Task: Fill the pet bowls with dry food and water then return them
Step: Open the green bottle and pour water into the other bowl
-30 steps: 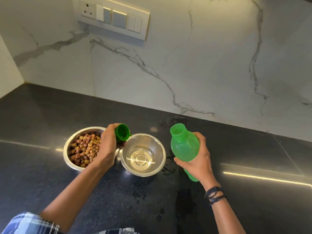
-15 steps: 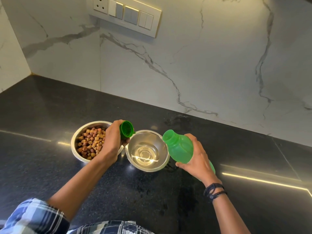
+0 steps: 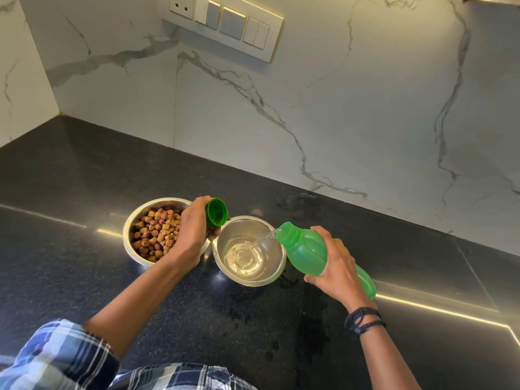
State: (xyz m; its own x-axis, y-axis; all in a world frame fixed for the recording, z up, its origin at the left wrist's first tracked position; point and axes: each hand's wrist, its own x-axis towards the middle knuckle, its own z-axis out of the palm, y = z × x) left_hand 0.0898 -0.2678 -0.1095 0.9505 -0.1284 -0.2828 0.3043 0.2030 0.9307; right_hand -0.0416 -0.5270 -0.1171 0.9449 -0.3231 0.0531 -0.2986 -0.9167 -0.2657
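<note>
Two steel bowls stand side by side on the black counter. The left bowl [image 3: 132, 249] holds brown dry food [image 3: 157, 235]. The right bowl [image 3: 270, 278] has a little clear water at its bottom. My right hand [image 3: 334, 266] grips a green plastic bottle [image 3: 305, 253], tipped with its mouth over the right bowl's rim, and a thin stream of water runs into the bowl. My left hand [image 3: 191, 235] hovers over the food bowl's right edge and holds the green bottle cap [image 3: 216, 218].
The black stone counter [image 3: 84, 178] meets a white marble wall [image 3: 337, 122] behind the bowls. A switch panel [image 3: 222, 23] is set in the wall above. Wet patches lie on the counter near the water bowl.
My right hand has tipped the bottle from upright down to the right bowl, and water now pours out. My left hand with the cap has stayed in place.
</note>
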